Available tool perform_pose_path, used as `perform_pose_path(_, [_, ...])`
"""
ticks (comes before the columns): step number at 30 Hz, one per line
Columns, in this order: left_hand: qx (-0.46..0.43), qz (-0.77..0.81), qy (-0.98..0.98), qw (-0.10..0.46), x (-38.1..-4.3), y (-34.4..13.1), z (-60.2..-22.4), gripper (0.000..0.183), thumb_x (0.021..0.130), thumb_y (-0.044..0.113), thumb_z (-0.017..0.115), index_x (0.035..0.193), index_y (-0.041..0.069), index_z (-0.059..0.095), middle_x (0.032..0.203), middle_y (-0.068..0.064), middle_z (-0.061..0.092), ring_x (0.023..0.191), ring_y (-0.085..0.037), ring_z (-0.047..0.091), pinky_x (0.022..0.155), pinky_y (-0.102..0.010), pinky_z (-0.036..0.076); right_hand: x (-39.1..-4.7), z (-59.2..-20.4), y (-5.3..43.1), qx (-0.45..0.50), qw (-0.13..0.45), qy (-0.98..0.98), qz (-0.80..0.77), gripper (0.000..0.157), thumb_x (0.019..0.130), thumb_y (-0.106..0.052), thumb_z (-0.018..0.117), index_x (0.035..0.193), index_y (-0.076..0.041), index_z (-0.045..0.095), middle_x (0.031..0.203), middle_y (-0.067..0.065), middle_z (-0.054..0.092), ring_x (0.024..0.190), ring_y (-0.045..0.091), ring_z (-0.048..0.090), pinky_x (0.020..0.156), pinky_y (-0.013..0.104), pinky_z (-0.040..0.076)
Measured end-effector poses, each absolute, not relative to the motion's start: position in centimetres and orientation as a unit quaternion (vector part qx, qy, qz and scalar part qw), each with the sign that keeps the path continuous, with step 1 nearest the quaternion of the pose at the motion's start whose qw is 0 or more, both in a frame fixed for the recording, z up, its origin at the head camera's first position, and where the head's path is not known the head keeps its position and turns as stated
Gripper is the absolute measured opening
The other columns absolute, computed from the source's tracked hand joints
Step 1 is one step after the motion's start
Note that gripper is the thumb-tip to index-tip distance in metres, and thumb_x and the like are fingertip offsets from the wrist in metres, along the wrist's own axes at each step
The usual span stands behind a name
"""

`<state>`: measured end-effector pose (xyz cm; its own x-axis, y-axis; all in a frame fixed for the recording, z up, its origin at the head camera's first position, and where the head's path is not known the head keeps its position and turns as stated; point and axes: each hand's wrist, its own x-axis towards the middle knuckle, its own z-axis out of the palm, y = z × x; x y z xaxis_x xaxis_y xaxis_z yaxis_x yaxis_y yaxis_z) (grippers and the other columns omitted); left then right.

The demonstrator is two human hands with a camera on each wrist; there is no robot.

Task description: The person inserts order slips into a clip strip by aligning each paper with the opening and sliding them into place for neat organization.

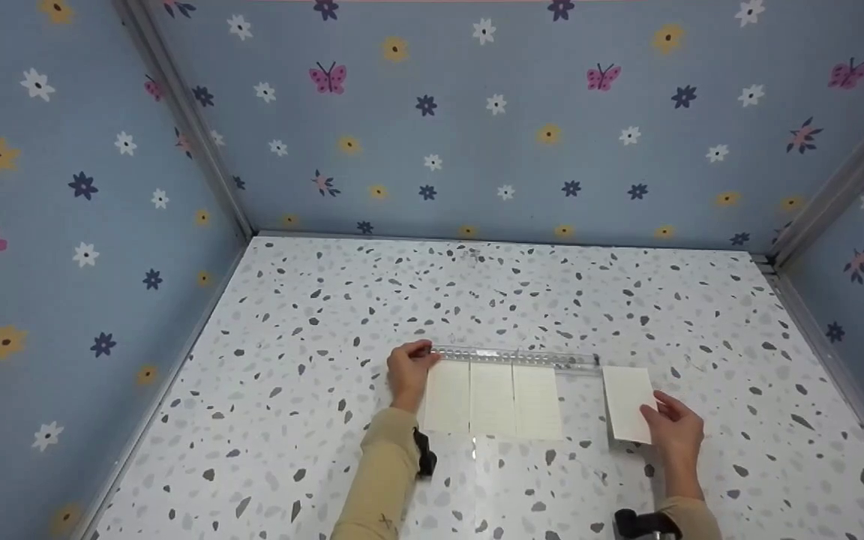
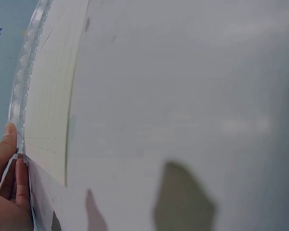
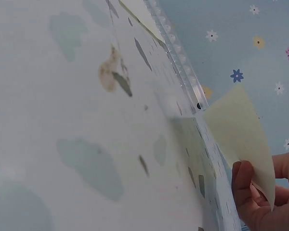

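Note:
A clear plastic ruler (image 1: 511,355) with a bumpy, patterned strip along it lies across the top edges of three pale cream paper sheets (image 1: 492,401) set side by side. My left hand (image 1: 409,371) pinches the ruler's left end, thumb on one side and fingers on the other in the left wrist view. To the right, my right hand (image 1: 676,429) pinches a separate cream paper (image 1: 627,405) by its right edge. That paper bends slightly and tilts up from the table in the right wrist view, its upper left corner close to the ruler's right end.
The white speckled table (image 1: 312,322) reaches back to a blue wall (image 1: 462,135) with flowers and butterflies. Similar panels stand at left and right, with grey frame posts (image 1: 199,127) at the corners. A black wrist strap (image 1: 424,454) is on the left sleeve.

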<state>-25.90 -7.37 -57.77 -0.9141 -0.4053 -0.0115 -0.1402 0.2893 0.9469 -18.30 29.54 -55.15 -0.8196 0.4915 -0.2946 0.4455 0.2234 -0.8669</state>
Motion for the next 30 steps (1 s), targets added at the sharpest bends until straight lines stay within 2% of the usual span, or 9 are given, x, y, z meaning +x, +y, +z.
perform_pose_path(6, [0.168, -0.565, -0.799, 0.122, -25.8, -7.4, -57.7, 0.023, 0.069, 0.007, 0.075, 0.091, 0.006, 0.069, 0.081, -0.002, 0.064, 0.074, -0.014, 0.057, 0.068, -0.029, 0.045, -18.2, -55.4, 29.2, -0.293, 0.023, -0.786, 0.543, 0.045, 0.084, -0.015, 0.059, 0.125, -0.002, 0.048, 0.121, 0.017, 0.045, 0.109, 0.024, 0.042, 0.063, 0.012, 0.037])
perform_pose_path(15, [0.168, -0.563, -0.8, 0.122, -25.8, -7.5, -57.7, 0.023, 0.069, 0.007, 0.075, 0.09, 0.006, 0.069, 0.08, -0.003, 0.064, 0.074, -0.014, 0.058, 0.068, -0.029, 0.045, -18.3, -55.6, 28.6, -0.27, 0.024, -0.8, 0.535, 0.043, 0.084, -0.015, 0.059, 0.123, -0.001, 0.049, 0.117, 0.018, 0.048, 0.107, 0.025, 0.044, 0.057, 0.008, 0.035])
perform_pose_path(20, [0.168, -0.566, -0.798, 0.122, -25.8, -7.5, -57.7, 0.022, 0.069, 0.007, 0.075, 0.09, 0.005, 0.069, 0.08, -0.003, 0.064, 0.074, -0.014, 0.058, 0.068, -0.029, 0.045, -18.3, -55.6, 28.2, -0.268, 0.013, -0.804, 0.531, 0.044, 0.084, -0.017, 0.059, 0.123, -0.001, 0.049, 0.119, 0.019, 0.048, 0.108, 0.026, 0.045, 0.056, 0.008, 0.034])
perform_pose_path(24, [0.167, -0.567, -0.797, 0.123, -25.9, -7.5, -57.8, 0.023, 0.069, 0.007, 0.075, 0.09, 0.005, 0.069, 0.081, -0.003, 0.065, 0.074, -0.014, 0.058, 0.068, -0.029, 0.045, -18.5, -55.7, 27.8, -0.255, 0.019, -0.796, 0.549, 0.043, 0.084, -0.013, 0.059, 0.122, 0.002, 0.049, 0.119, 0.022, 0.047, 0.109, 0.027, 0.044, 0.057, 0.005, 0.034])
perform_pose_path(30, [0.168, -0.563, -0.8, 0.123, -25.9, -7.5, -57.9, 0.023, 0.068, 0.008, 0.075, 0.091, 0.006, 0.069, 0.08, -0.002, 0.065, 0.074, -0.013, 0.058, 0.068, -0.03, 0.045, -18.8, -56.0, 27.3, -0.24, 0.03, -0.804, 0.543, 0.04, 0.082, -0.01, 0.06, 0.119, 0.004, 0.051, 0.115, 0.025, 0.049, 0.106, 0.028, 0.046, 0.06, 0.007, 0.034])
